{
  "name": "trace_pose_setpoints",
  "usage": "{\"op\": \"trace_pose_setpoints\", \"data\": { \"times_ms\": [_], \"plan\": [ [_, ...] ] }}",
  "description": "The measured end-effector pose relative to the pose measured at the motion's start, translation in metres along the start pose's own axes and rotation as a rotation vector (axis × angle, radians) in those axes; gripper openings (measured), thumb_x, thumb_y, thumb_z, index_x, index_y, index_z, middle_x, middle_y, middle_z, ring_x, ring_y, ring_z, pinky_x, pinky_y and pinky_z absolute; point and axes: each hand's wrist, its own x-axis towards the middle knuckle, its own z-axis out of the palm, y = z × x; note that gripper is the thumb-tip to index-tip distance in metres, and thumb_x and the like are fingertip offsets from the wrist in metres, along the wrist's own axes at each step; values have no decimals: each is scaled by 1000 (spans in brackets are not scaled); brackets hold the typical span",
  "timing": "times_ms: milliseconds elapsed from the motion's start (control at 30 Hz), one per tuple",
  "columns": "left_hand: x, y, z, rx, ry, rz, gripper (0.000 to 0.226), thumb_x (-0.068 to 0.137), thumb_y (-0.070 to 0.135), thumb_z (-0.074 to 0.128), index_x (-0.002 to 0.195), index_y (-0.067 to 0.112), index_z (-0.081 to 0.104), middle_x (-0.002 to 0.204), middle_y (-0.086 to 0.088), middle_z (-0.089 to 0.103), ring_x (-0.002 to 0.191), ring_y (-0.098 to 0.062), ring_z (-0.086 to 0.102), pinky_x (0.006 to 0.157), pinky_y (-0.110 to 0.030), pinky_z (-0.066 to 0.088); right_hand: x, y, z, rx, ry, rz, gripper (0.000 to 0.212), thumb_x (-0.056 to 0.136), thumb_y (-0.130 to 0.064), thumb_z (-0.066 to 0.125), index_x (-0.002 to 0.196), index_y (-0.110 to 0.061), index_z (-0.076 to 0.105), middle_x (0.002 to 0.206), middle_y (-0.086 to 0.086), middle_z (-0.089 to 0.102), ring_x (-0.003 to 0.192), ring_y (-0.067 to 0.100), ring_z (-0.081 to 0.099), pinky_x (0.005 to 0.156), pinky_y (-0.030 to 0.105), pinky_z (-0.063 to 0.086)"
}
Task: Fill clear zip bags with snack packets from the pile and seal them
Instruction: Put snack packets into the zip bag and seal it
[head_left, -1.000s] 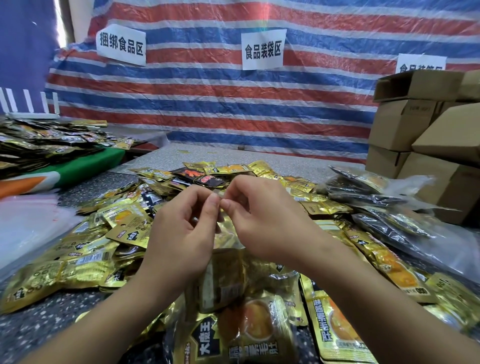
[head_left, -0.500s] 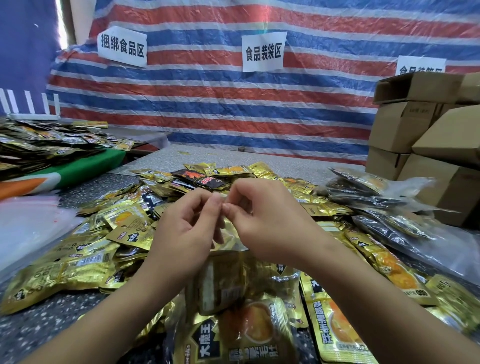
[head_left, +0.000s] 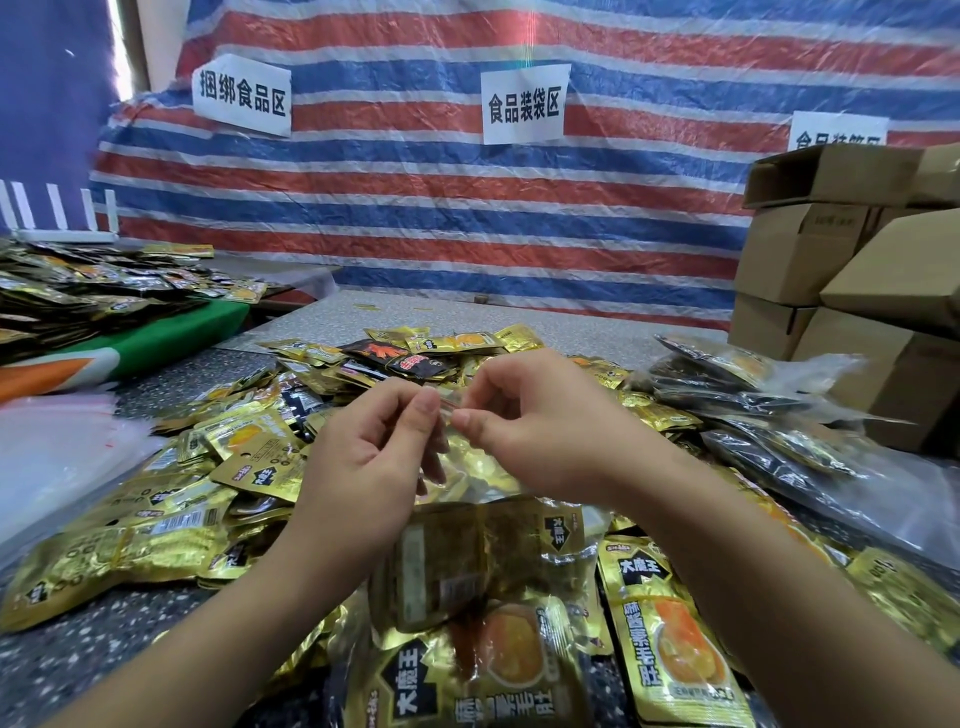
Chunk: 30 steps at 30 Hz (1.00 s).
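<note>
While both hands met above the pile of snack packets (head_left: 311, 467), the left hand (head_left: 363, 467) and the right hand (head_left: 540, 431) each pinched the top edge of a clear zip bag (head_left: 483, 561), which hung filled with gold packets over the speckled surface (head_left: 104, 644).

Your left hand (head_left: 363, 467) and right hand (head_left: 545, 431) are bare, with no gloves, rings or watch. Both forearms are bare too, no sleeves reaching them. Your fingernails are short and unpainted.
</note>
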Motion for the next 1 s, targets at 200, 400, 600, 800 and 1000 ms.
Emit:
{"op": "trace_pose_setpoints", "data": {
  "times_ms": [200, 400, 600, 800, 1000],
  "plan": [
    [0, 1, 1, 30, 23, 23, 27, 95, 35, 48, 74, 26, 62, 62, -2, 58, 54, -20, 57, 47, -26, 45, -2, 0, 2, -96, 46, -48, 26, 95, -32, 65, 71, -25, 56, 64, -10, 55, 55, 4, 48, 51, 22, 35],
    [0, 2, 0, 46, 20, 46, 29, 96, 35, 48, 71, 28, 61, 61, -3, 58, 54, -16, 56, 48, -26, 45, 0, 2, 0, -82, 30, -98, 27, 95, -29, 64, 69, -27, 56, 64, -8, 58, 58, 7, 49, 55, 26, 41],
    [0, 2, 0, 44, 29, 38, 28, 95, 35, 48, 73, 26, 61, 63, -4, 58, 55, -19, 57, 49, -26, 45, 1, 3, 0, -73, 27, -107, 25, 95, -29, 65, 71, -27, 59, 61, -9, 55, 54, 3, 47, 52, 21, 37],
    [0, 0, 0, 49, 25, 44, 25, 96, 35, 49, 77, 24, 63, 65, -3, 60, 55, -17, 58, 48, -24, 45, 0, 3, 0, -99, 45, -114, 22, 94, -28, 66, 73, -25, 62, 61, -9, 55, 55, 4, 48, 51, 20, 36],
    [-3, -1, 0, 121, 53, 86, 26, 98, 33, 49, 76, 27, 62, 61, 2, 60, 51, -7, 53, 48, -16, 40, 1, 2, 5, -152, 95, -85, 25, 94, -31, 65, 70, -25, 62, 59, -9, 55, 53, 5, 47, 46, 17, 30]
  ]
}}
